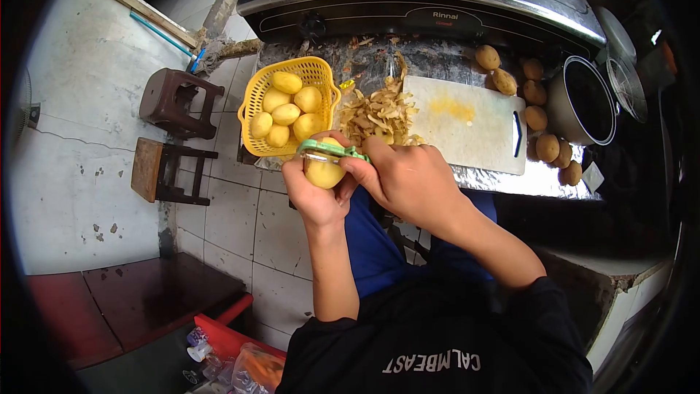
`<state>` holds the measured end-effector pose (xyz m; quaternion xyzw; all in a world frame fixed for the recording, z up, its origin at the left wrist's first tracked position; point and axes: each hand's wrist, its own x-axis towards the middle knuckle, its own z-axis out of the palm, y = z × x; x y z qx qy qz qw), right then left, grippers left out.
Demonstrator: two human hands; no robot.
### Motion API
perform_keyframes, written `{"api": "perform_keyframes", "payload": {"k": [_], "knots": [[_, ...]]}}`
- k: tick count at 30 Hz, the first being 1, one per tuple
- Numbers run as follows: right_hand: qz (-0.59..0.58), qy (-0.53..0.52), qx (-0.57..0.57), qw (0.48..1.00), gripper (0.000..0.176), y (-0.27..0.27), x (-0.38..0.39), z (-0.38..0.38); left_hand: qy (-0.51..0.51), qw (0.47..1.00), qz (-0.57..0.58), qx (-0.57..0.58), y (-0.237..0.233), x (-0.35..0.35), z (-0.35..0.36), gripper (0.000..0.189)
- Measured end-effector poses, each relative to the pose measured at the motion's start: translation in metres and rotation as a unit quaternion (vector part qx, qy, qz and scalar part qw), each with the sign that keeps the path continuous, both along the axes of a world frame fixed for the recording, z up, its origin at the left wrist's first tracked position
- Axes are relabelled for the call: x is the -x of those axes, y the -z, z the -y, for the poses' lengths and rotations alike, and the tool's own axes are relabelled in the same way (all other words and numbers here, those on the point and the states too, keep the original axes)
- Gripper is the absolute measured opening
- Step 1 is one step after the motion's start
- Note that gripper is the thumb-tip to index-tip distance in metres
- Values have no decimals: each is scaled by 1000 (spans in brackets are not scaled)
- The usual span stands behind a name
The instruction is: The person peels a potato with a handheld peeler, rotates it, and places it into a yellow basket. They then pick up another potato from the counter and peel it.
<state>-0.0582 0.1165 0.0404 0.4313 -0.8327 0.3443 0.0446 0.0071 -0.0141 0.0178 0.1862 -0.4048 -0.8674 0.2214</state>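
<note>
My left hand [319,203] is wrapped round a peeled yellow potato [321,174], held up in front of the counter edge. In my right hand [410,177] is a green peeler [329,149], its blade lying across the upper part of that potato. Just behind my hands lies a heap of potato peels [380,111]. To the left of the heap stands a yellow plastic basket [253,95] with several peeled potatoes [286,112] in it. A white cutting board [474,147] with a yellow stain lies to the right of the peels.
Several unpeeled potatoes [536,118] lie right of the board, beside a metal pot [576,106]. A black gas stove [430,18] runs along the back of the counter. Two stools [175,106] stand on the tiled floor at left.
</note>
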Motion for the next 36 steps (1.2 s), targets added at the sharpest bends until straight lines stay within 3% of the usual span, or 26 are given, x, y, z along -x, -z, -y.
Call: {"api": "perform_keyframes", "payload": {"k": [3, 8, 12, 14, 19, 22, 24, 26, 27, 28, 29, 30, 32, 33, 34, 36], "knots": [[5, 33, 12, 999, 48, 4, 14, 5, 14, 998, -29, 62, -5, -5, -7, 53], [99, 30, 65, 993, 47, 1, 24, 1, 13, 998, -45, 30, -9, -3, 6, 52], [93, 84, 2, 992, 46, 6, 43, 4, 7, 999, 19, 25, -4, -1, 8, 53], [23, 112, -37, 993, 44, 11, 50, 4, -4, 999, 36, 32, -1, -2, 9, 53], [60, 112, -51, 991, 47, 7, 56, 2, 18, 998, 27, 48, 8, -2, 13, 53], [95, 99, -26, 990, 54, -4, 52, -3, 34, 995, 61, 72, 6, 0, 11, 52], [183, 6, 27, 983, 63, -14, 42, -5, 45, 996, 34, 65, 8, 1, 8, 51], [208, -23, 66, 976, 68, -8, 34, -3, 28, 976, 79, 202, 2, 1, 3, 47], [171, -46, 123, 977, 67, -3, 30, 1, 27, 976, 94, 195, -2, 0, 0, 43], [133, -68, 179, 972, 65, -1, 27, 2, -31, 953, 35, 301, 4, 8, -7, 44], [183, -62, 105, 975, 68, -5, 28, -7, 26, 952, 59, 298, -3, 2, -4, 47], [180, -62, 105, 976, 68, -4, 29, -10, 83, 948, 83, 296, -12, -4, -1, 50], [315, -85, 160, 932, 63, 6, 28, -13, 79, 966, 54, 239, -11, -7, -3, 52], [368, -112, 256, 887, 60, 11, 22, -8, 78, 980, 28, 181, -10, -8, -4, 55], [368, -111, 257, 887, 60, 12, 19, -7, 79, 980, 27, 181, -7, -6, -9, 55], [408, -90, 265, 869, 59, 9, 13, -6, -15, 983, -74, 170, 1, 2, -21, 56]]}}
